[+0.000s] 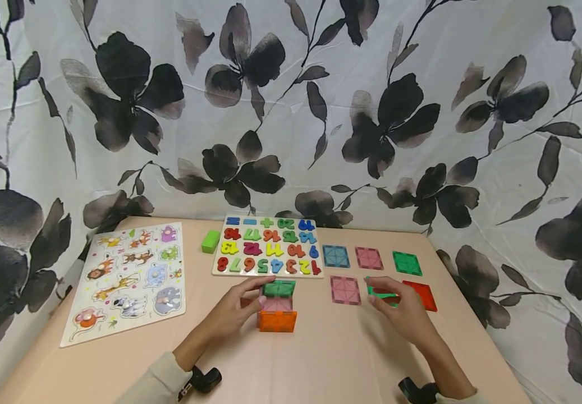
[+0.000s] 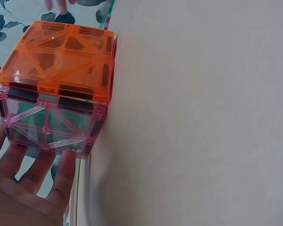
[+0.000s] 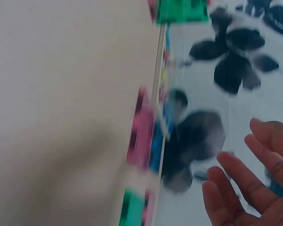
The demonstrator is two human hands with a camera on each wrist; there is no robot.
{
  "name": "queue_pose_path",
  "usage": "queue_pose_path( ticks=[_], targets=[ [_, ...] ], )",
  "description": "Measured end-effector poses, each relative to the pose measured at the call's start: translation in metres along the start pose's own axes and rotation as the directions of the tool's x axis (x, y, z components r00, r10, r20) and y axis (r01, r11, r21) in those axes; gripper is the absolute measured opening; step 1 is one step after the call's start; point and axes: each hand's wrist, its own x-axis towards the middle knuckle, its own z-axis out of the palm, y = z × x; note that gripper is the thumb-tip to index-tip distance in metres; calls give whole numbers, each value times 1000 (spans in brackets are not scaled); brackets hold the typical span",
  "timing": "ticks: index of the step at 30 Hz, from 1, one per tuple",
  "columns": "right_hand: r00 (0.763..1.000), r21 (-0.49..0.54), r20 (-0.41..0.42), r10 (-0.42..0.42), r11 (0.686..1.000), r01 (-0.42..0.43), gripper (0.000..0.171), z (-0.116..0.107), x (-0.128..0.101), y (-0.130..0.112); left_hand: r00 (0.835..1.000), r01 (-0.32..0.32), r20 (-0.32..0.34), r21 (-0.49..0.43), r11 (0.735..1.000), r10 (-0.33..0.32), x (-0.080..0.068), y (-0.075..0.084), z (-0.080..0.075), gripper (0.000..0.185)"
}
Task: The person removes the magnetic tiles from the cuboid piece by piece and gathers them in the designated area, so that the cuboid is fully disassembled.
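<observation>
My left hand (image 1: 234,304) holds the left side of a small box of see-through magnetic tiles. Its orange tile (image 1: 278,321) faces me, a green tile (image 1: 278,289) is at the back, and pink shows between them. In the left wrist view the fingertips touch the box's pink side tile (image 2: 49,123), next to the orange face (image 2: 61,61). My right hand (image 1: 406,311) is over a green tile (image 1: 383,294) at the right. The right wrist view shows that hand (image 3: 250,181) with fingers spread and apart, nothing between them.
Loose tiles lie at the right: blue (image 1: 336,256), pink (image 1: 369,258), another pink (image 1: 345,290), green (image 1: 407,263) and red (image 1: 424,295). Behind the box is a number puzzle board (image 1: 259,269) beside a green block (image 1: 210,241). An animal puzzle board (image 1: 134,275) lies left.
</observation>
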Motion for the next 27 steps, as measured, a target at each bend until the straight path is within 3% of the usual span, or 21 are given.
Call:
queue_pose_path(
  ticks=[5, 8, 11, 15, 22, 27],
  targets=[
    [982, 74, 190, -16, 997, 2, 36, 40, 0, -45, 1000, 4, -3, -21, 1000, -4, 0, -1, 2, 48],
    [946, 121, 314, -84, 992, 48, 30, 61, 0, -65, 1000, -5, -8, -34, 999, 4, 1, -1, 3, 47],
    [907, 143, 388, -161, 983, 113, 23, 78, 1, -79, 1000, -5, -7, -40, 999, 5, 1, -1, 4, 47],
    [897, 106, 384, -219, 976, 193, 18, 93, 3, -88, 1000, -10, -1, -39, 999, 10, 1, -2, 5, 48],
    [918, 37, 296, -263, 964, 264, 20, 112, 6, -93, 1000, -6, -30, -21, 1000, 5, 0, 1, 4, 47],
    [943, 29, 230, -241, 970, 241, 23, 115, 2, -91, 1000, -3, -27, -29, 1000, 2, 0, 1, 5, 48]
  ],
)
